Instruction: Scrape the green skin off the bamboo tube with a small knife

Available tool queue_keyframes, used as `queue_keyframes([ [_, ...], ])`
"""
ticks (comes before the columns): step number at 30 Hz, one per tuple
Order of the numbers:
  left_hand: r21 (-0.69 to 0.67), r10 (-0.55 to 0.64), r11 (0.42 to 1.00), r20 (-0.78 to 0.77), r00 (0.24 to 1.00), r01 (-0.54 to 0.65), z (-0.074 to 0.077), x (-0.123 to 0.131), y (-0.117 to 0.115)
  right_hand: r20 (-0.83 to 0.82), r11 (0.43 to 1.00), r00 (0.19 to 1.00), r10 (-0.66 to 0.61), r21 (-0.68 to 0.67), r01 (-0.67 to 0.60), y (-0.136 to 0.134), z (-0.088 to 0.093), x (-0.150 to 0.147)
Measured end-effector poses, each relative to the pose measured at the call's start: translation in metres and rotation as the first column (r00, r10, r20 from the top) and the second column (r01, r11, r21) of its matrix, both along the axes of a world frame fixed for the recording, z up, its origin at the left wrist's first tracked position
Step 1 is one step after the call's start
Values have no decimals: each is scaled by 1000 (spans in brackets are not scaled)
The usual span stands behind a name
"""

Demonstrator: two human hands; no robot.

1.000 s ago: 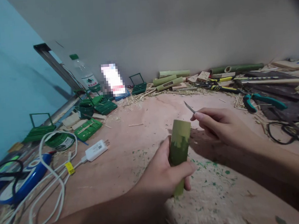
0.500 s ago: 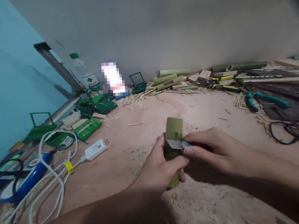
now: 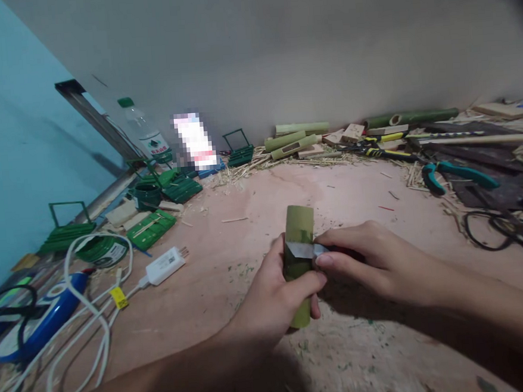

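Observation:
Near the middle of the worktop, my left hand (image 3: pixel 279 287) is wrapped around a short piece of green bamboo (image 3: pixel 300 222), which stands nearly upright in the view. The thumb crosses its front face below a blade. My right hand (image 3: pixel 369 266) is closed on a knife (image 3: pixel 300 250), pinching it close to the blade. The blade's flat grey metal lies across the bamboo's face. Most of the knife's handle is hidden inside the right hand.
A white charger (image 3: pixel 164 266) with a looped cable lies at left, near a blue and white tube (image 3: pixel 41 322). Small green bamboo chairs (image 3: pixel 69 230), a bottle (image 3: pixel 147 132) and a lit phone (image 3: pixel 196 142) stand behind. Teal-handled pliers (image 3: pixel 459 176) and glasses (image 3: pixel 492 230) lie right.
The whole view has shifted slightly, so most things sit a little further left. Both hands keep their grips, and the blade stays across the bamboo at nearly the same place.

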State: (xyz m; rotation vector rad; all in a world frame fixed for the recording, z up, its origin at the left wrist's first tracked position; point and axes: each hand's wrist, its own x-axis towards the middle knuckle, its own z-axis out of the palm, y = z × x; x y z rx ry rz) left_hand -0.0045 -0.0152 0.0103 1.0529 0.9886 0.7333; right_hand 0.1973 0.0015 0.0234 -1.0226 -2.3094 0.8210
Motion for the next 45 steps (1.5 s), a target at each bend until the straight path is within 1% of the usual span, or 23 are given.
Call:
queue_keyframes([
  [7,71,25,997,5,1000,-26,1,1,-2,9,1000,1000,-20,22,20,1,1,0],
  [12,74,10,997,7,1000,-10,3,0,-1,34,997,999,-27,76,24,-1,1,0],
  [15,74,6,997,-7,1000,-5,1,-1,1,38,995,999,-29,94,26,-2,2,0],
  [17,56,-17,998,-25,1000,19,-1,-1,1,22,992,997,-80,102,77,2,3,3],
  [18,46,-39,998,-36,999,41,-2,-1,0,4,985,991,-131,111,130,5,4,5],
  [19,38,-63,997,-50,997,65,-2,-1,-2,-20,973,980,-197,123,198,9,5,8],
  [21,28,-137,990,-83,987,139,0,-1,-8,-72,929,939,-336,140,343,19,7,16],
  [23,14,-205,978,-100,974,207,4,-1,-13,-130,894,898,-419,114,434,27,8,22],
  [25,2,-238,971,-86,968,239,8,-1,-15,-153,879,875,-459,64,472,30,8,24],
  [27,0,-198,980,-53,979,199,10,-2,-12,-140,878,872,-470,35,478,28,8,22],
  [30,-6,-84,996,-10,996,84,9,-4,-4,-121,898,895,-428,58,437,21,7,14],
  [32,5,-25,1000,6,1000,25,7,-5,1,-100,931,932,-349,75,357,16,6,11],
  [34,27,11,1000,23,1000,-12,6,-7,4,-63,967,968,-243,67,247,14,4,11],
  [36,27,25,999,47,999,-27,6,-7,3,-42,987,988,-152,49,154,13,3,13],
  [38,17,22,1000,67,998,-24,6,-6,2,-36,996,996,-87,18,88,11,2,14],
  [42,-4,10,1000,81,997,-9,5,-3,1,-34,998,999,-1,-59,-1,8,1,11],
  [45,11,20,1000,76,997,-21,2,-3,1,-34,996,998,61,-59,-63,6,1,7],
])
